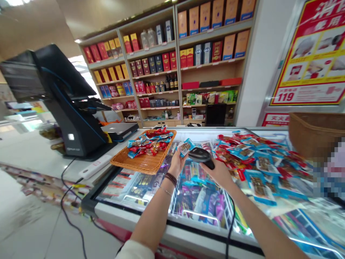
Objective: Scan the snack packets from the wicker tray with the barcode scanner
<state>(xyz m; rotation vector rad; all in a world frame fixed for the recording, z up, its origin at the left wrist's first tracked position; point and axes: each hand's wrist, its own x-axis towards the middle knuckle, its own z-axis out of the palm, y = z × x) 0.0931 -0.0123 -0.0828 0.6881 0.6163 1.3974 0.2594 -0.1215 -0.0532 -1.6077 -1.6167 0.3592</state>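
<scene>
My left hand (177, 162) is closed around a small blue snack packet (185, 147), held up over the glass-topped freezer (129, 212). Just to its right, my right hand (217, 173) grips a black barcode scanner (199, 155) by the handle, its head pointing at the packet. The scanner's cable hangs down past my right forearm. Left of my hands, a woven basket (140, 163) carries several red and blue packets (151, 142) at its far end. On the right, a wide pile of red and blue snack packets (262, 163) lies on the freezer top.
A checkout terminal (77, 118) and a flat scale (118, 130) stand on the counter at left, with a white power strip (95, 166) and loose cables. A brown bin (315, 133) stands at the right. Shelves (175, 68) of boxes line the back wall.
</scene>
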